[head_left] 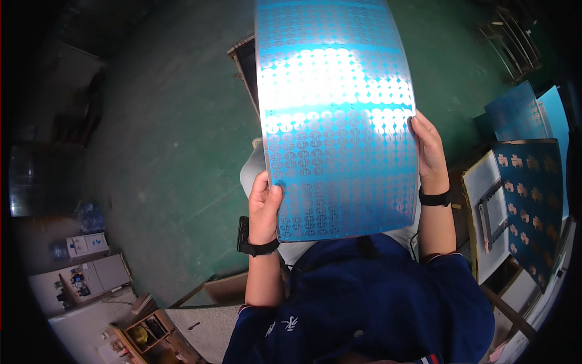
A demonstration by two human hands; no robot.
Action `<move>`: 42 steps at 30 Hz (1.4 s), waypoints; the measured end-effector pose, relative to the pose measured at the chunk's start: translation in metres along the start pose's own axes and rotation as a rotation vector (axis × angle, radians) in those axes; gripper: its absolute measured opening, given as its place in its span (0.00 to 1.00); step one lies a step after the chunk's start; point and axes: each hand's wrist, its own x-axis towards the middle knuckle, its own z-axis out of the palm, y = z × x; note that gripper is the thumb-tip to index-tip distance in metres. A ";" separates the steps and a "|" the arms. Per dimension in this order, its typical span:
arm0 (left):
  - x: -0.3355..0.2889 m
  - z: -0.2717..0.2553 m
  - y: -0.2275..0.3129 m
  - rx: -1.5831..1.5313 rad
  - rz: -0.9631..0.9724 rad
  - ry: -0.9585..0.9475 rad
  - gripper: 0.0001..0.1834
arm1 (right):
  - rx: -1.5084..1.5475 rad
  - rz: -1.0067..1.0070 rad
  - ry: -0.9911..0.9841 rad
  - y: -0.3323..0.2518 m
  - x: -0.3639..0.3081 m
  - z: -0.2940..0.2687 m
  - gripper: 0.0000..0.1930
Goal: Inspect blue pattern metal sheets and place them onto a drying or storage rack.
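A large, thin, shiny blue panel point(339, 151) is held up in front of me, covered with rows of small round printed patterns. It looks like a printed circuit board panel, and light glares off its upper half. My left hand point(264, 209) grips its left edge near the lower corner, thumb on the front face. Higher up, my right hand point(430, 148) holds the right edge; most of its fingers are hidden behind the panel. Each wrist wears a dark band.
Green floor point(176, 145) spreads ahead. To the right lean a dark board with copper-coloured shapes point(527, 200), a framed white screen point(490, 212) and blue sheets point(521, 112). Behind the panel shows a dark frame point(245, 67). A wooden box point(148, 330) and a grey cabinet point(109, 273) stand lower left.
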 end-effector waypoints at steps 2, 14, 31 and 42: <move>0.001 0.000 0.004 0.012 0.017 0.022 0.23 | 0.045 -0.034 -0.037 -0.003 0.000 -0.001 0.18; -0.006 0.028 -0.033 -0.486 0.025 0.140 0.22 | 0.215 -0.139 -0.060 0.017 -0.009 0.026 0.18; -0.004 -0.078 -0.010 -0.145 -0.008 0.405 0.12 | 0.089 -0.528 0.265 -0.073 -0.028 -0.076 0.24; -0.010 -0.113 0.008 0.105 0.014 0.508 0.11 | -0.169 -0.331 0.141 -0.073 -0.037 -0.068 0.24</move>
